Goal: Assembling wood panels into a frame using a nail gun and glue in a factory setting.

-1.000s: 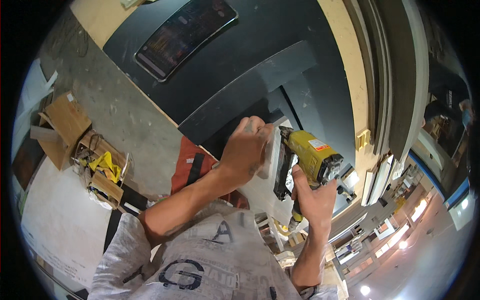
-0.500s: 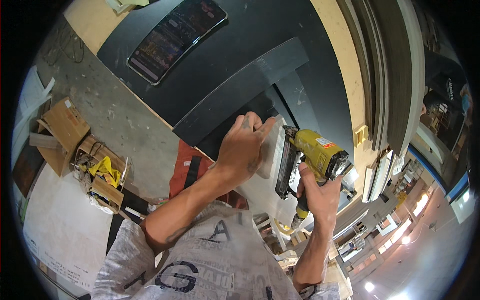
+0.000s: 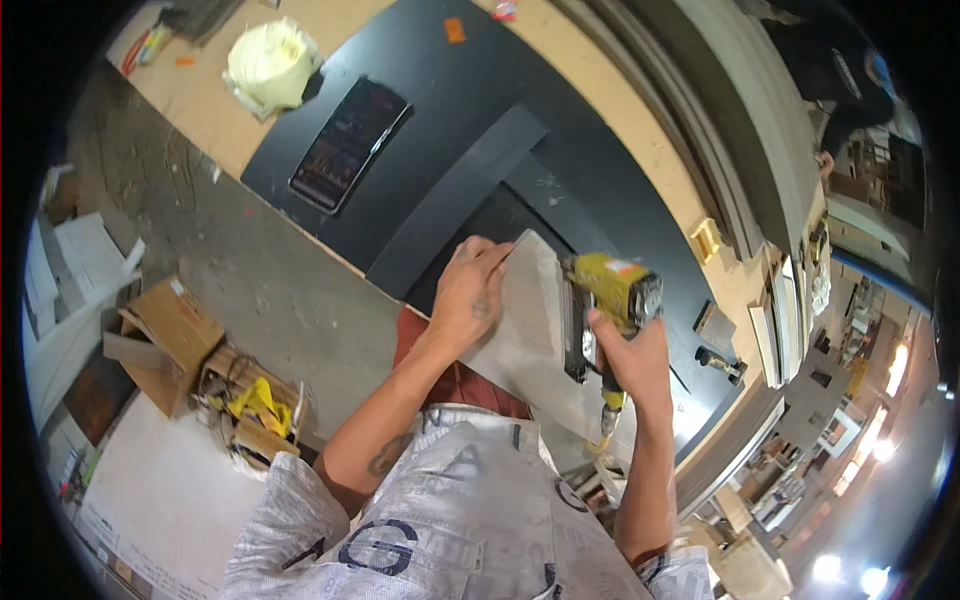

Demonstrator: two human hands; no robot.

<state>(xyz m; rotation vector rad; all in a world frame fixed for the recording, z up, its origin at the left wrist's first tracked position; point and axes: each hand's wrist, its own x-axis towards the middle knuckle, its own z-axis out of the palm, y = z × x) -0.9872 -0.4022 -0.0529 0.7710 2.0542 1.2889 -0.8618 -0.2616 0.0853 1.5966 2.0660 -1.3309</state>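
Note:
A pale grey board [image 3: 528, 315] slants between my hands, its top corner over the dark panel [image 3: 575, 120] on the bench. My left hand [image 3: 468, 295] is closed at the board's left edge, its fingers curled and pressed together near that corner. In my right hand [image 3: 637, 362] is a yellow and black nail gun [image 3: 612, 287], gripped by its handle. The gun's black nose and magazine are beside the board's right part; whether they touch it I cannot tell. A dark strip [image 3: 455, 200] lies across the panel, just beyond my left hand.
A phone [image 3: 352, 145] rests on the dark panel, with a pale yellow bundle [image 3: 272, 66] farther left. Long boards [image 3: 690, 120] are stacked along the right. Cardboard boxes [image 3: 172, 335] and a crate holding yellow material [image 3: 262, 402] stand at left. Another person [image 3: 850, 80] is at upper right.
The whole view has shifted, showing more of the bench's far end. More of the pale board's face shows between my hands. Both hands keep their holds.

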